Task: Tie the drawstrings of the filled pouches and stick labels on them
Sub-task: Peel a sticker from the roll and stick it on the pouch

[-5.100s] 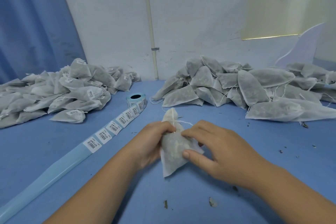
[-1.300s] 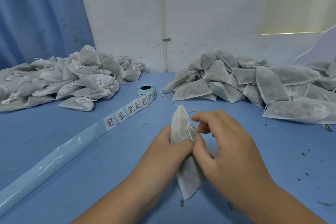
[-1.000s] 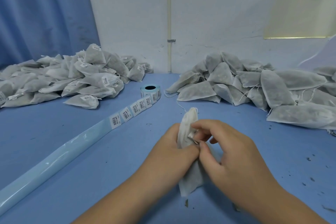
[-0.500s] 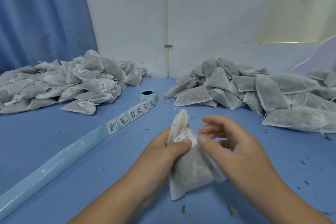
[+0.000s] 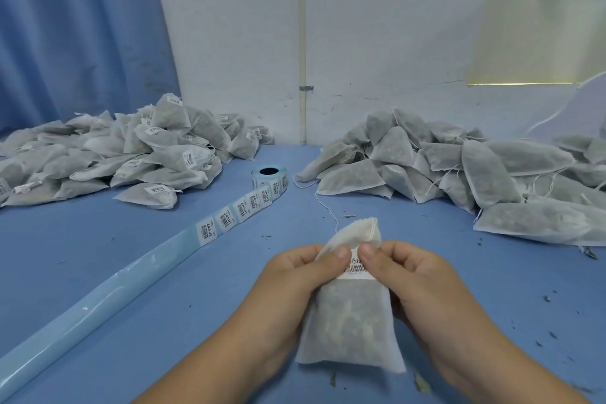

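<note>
Gripping a filled pouch [image 5: 351,328] over the table's [image 5: 164,321] near edge, the left hand [image 5: 295,282] and right hand [image 5: 416,282] curl round its sides, both thumbs pressing a barcode label [image 5: 355,267] below its neck. Labelled pouches [image 5: 114,157] heap at the far left corner, unlabelled pouches [image 5: 459,167] far right, a label roll [image 5: 269,174] between.

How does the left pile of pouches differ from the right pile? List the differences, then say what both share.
The left pile shows barcode labels on many pouches; the right pile shows none.
The right pile trails loose white strings; the left pile shows few.
The left pile lies by the blue curtain, the right pile before the white wall.
Both are heaps of filled whitish pouches on the blue table.
</note>
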`<action>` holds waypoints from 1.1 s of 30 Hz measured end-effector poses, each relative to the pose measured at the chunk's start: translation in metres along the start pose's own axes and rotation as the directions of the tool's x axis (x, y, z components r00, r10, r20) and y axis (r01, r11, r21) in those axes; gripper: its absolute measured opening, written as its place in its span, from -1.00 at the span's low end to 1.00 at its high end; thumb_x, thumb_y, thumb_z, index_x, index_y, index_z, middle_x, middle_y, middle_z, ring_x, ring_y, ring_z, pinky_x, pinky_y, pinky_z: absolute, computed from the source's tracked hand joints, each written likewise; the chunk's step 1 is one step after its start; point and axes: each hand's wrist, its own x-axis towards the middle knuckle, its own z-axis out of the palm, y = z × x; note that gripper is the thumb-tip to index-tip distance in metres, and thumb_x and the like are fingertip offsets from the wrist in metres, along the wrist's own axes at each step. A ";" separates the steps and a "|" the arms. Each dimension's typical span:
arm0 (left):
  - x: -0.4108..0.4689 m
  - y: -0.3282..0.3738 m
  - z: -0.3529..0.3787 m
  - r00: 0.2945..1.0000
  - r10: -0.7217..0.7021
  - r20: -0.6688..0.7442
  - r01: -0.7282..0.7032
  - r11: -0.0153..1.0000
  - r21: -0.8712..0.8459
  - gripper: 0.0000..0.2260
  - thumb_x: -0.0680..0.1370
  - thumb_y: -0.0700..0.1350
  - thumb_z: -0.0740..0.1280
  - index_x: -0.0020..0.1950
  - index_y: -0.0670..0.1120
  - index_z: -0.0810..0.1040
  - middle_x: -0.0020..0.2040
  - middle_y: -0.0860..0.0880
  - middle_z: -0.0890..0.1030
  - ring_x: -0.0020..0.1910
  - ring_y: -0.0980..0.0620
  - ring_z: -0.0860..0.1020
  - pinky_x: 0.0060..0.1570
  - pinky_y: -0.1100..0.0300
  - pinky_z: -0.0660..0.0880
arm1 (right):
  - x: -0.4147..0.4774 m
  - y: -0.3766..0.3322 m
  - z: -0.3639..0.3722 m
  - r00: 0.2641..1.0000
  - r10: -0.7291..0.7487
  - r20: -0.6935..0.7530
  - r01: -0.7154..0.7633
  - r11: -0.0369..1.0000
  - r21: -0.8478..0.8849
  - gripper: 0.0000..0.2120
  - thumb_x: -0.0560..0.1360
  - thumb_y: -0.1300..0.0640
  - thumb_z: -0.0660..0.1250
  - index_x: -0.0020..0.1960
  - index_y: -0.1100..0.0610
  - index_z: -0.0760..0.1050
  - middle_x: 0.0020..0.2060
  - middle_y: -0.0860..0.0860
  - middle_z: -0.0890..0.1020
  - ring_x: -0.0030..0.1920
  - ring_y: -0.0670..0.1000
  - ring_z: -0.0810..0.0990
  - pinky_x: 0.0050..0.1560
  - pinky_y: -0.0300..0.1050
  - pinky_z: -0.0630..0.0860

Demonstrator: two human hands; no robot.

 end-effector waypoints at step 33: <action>0.036 0.013 -0.049 0.793 -0.027 -0.609 -0.260 0.889 -0.377 -0.75 0.60 0.06 0.23 0.04 -0.09 0.57 -0.10 -0.10 0.55 -0.41 0.00 0.53 -0.37 0.15 0.39 | 0.166 -0.101 0.121 0.983 -0.098 0.153 0.033 0.926 0.377 -0.46 0.52 0.32 0.34 0.44 0.27 0.23 0.13 0.16 0.49 0.24 0.16 0.55 0.21 -0.05 0.54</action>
